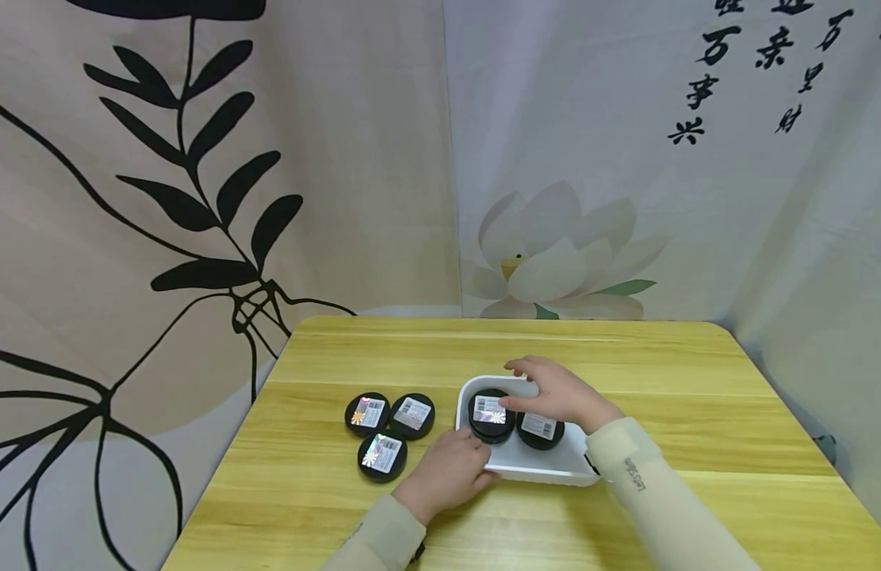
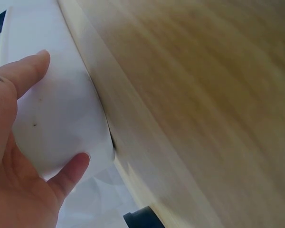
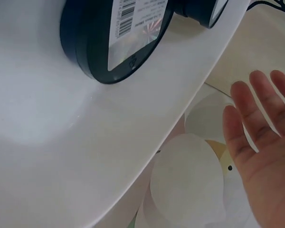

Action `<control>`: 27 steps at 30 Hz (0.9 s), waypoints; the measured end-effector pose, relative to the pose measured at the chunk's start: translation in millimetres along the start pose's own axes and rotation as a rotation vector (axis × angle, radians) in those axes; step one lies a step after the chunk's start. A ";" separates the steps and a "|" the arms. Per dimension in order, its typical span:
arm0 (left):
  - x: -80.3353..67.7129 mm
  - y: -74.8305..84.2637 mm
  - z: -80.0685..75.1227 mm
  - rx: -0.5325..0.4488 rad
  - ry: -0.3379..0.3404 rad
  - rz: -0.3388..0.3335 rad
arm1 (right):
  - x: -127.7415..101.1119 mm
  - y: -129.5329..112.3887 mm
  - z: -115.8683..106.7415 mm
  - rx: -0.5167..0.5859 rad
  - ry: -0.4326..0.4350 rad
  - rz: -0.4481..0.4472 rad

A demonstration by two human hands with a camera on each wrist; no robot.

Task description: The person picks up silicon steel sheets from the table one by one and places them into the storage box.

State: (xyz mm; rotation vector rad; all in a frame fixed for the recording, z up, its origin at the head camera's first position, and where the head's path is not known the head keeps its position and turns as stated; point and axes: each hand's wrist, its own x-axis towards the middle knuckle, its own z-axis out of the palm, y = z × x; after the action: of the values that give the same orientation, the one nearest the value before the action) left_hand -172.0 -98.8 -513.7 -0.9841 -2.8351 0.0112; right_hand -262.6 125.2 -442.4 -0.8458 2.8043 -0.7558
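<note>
A white tray (image 1: 547,469) stands on the table with two flat round black jars in view inside it, barcode labels facing up. My left hand (image 1: 450,469) touches the tray's front left corner; in the left wrist view its thumb and a finger lie spread against the white outer wall. Over the tray reaches my right hand (image 1: 557,392), its thumb close to the left jar (image 1: 490,412) and partly above the right jar (image 1: 542,428). The right wrist view shows that hand's fingers (image 3: 249,109) extended, beyond the rim, with nothing between them.
Left of the tray, three more labelled black jars (image 1: 381,456) lie clustered on the wooden table (image 1: 304,507). Behind the table's far edge hangs a printed curtain (image 1: 383,159) with leaves, a lotus and writing.
</note>
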 end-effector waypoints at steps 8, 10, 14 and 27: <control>1.0 -0.2 -1.3 -0.013 0.001 0.004 | -10.5 5.3 -6.3 0.018 0.042 -0.015; 0.8 0.0 -1.7 -0.011 0.004 0.007 | -13.8 6.0 -7.6 0.023 0.050 -0.018; 0.8 0.6 -1.6 -0.003 0.009 0.010 | -21.0 7.4 -9.4 0.036 0.079 -0.023; 2.1 0.9 2.1 0.008 -0.015 0.002 | -51.9 11.2 -9.9 0.019 0.211 -0.060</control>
State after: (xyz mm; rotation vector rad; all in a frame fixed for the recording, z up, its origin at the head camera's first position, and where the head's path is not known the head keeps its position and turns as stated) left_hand -173.3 -96.6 -515.5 -0.9896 -2.8450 0.0304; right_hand -227.0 165.8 -440.9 -0.8997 2.9596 -0.9311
